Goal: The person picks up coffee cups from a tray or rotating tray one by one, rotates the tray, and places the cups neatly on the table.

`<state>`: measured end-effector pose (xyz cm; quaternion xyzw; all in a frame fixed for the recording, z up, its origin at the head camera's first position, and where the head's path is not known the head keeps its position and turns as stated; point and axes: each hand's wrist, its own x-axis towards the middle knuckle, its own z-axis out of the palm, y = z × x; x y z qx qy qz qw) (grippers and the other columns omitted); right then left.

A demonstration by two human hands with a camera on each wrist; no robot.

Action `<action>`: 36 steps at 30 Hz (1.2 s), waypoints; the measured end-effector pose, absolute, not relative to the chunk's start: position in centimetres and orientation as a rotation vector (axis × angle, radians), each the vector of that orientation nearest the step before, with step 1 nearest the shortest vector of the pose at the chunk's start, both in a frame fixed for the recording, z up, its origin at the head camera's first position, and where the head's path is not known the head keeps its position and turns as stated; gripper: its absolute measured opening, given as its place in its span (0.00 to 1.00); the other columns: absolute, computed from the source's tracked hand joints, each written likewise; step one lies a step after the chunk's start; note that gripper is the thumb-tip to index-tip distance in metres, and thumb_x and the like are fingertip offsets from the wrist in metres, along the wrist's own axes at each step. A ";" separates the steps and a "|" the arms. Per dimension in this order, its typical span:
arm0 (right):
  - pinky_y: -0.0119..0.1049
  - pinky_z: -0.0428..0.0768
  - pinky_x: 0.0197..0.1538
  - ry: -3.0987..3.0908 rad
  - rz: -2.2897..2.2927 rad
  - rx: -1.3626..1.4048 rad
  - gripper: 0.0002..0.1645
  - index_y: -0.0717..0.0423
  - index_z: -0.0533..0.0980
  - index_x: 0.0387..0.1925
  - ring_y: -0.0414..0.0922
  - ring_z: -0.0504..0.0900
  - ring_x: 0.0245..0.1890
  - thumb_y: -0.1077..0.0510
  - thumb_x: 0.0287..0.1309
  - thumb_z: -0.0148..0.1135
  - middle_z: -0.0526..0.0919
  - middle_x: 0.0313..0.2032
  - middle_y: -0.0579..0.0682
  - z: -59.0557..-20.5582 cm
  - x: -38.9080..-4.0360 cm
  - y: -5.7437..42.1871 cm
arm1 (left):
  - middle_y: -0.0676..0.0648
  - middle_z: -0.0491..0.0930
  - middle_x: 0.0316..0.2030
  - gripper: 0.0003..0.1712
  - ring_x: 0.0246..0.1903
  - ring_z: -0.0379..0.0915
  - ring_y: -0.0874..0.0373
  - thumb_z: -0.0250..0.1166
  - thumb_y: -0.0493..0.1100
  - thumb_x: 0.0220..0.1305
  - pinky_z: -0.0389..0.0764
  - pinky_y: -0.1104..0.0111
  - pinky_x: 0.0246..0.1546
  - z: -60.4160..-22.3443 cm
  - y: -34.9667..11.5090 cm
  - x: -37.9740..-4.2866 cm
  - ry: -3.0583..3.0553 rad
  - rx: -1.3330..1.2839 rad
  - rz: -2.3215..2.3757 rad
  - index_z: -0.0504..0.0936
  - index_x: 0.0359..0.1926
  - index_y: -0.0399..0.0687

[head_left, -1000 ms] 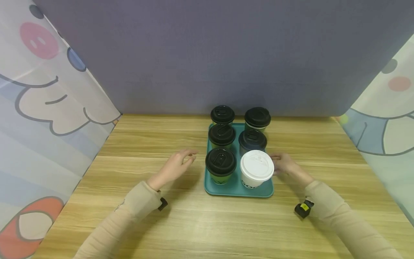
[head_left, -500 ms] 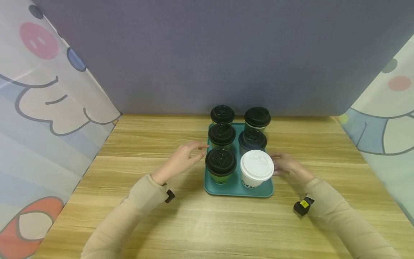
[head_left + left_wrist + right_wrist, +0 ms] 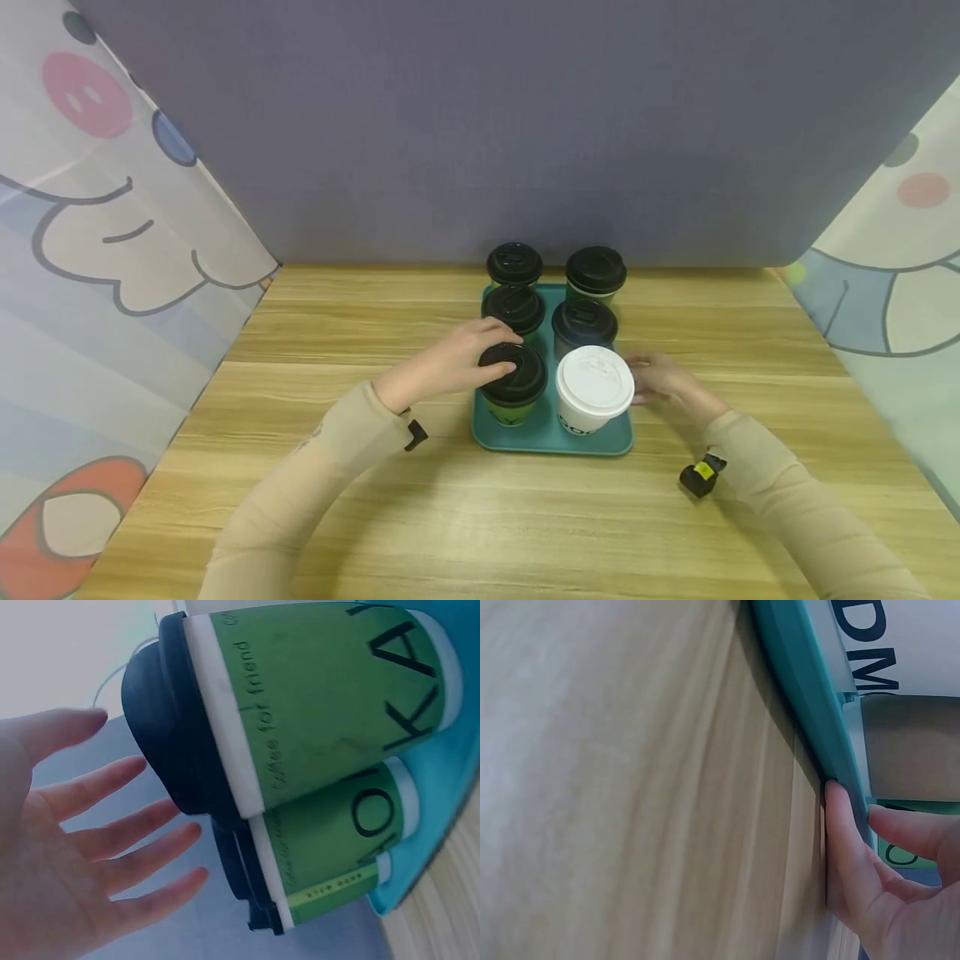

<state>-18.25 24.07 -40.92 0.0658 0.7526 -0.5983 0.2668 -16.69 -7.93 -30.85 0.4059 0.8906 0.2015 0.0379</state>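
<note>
A teal tray carries several lidded paper coffee cups in two columns. My left hand hovers over the front-left green coffee cup, its thumb and fingers spread at the cup's black lid. In the left wrist view the relaxed fingers reach toward this lid without curling round it; whether they touch is hard to tell. My right hand is at the tray's right edge, partly hidden by the white coffee cup. There, the thumb and fingers pinch the tray's rim.
Behind the front pair stand more cups with black lids, including a middle-left cup and a back-right cup. A grey panel rises behind the wooden table. Patterned curtains hang at both sides.
My left hand has moved right, from beside the tray to over the front-left cup's lid. The right hand stays at the tray's edge, and the cups have not moved.
</note>
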 end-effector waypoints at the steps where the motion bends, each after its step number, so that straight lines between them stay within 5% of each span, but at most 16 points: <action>1: 0.34 0.79 0.29 2.028 -1.621 0.173 0.34 0.79 0.45 0.60 0.40 0.79 0.23 0.68 0.57 0.47 0.77 0.25 0.50 -40.9 -18.2 24.1 | 0.45 0.69 0.52 0.23 0.52 0.66 0.52 0.56 0.51 0.60 0.68 0.62 0.51 -30.8 -7.7 -16.7 2.721 1.253 0.580 0.72 0.54 0.47; 17: 0.34 0.79 0.30 2.053 -1.587 0.169 0.34 0.79 0.45 0.60 0.40 0.79 0.23 0.67 0.58 0.47 0.76 0.27 0.52 -40.9 -18.2 24.1 | 0.43 0.53 0.63 0.46 0.59 0.54 0.47 0.63 0.65 0.45 0.65 0.53 0.52 -30.5 -5.3 -16.0 2.597 1.136 0.213 0.56 0.65 0.62; 36: 0.35 0.79 0.30 2.083 -1.550 0.176 0.34 0.77 0.47 0.61 0.40 0.79 0.23 0.65 0.59 0.47 0.76 0.29 0.53 -40.9 -18.2 24.1 | 0.42 0.57 0.59 0.44 0.54 0.57 0.49 0.68 0.58 0.43 0.71 0.59 0.43 -31.1 -4.7 -15.9 2.630 1.158 0.125 0.62 0.62 0.59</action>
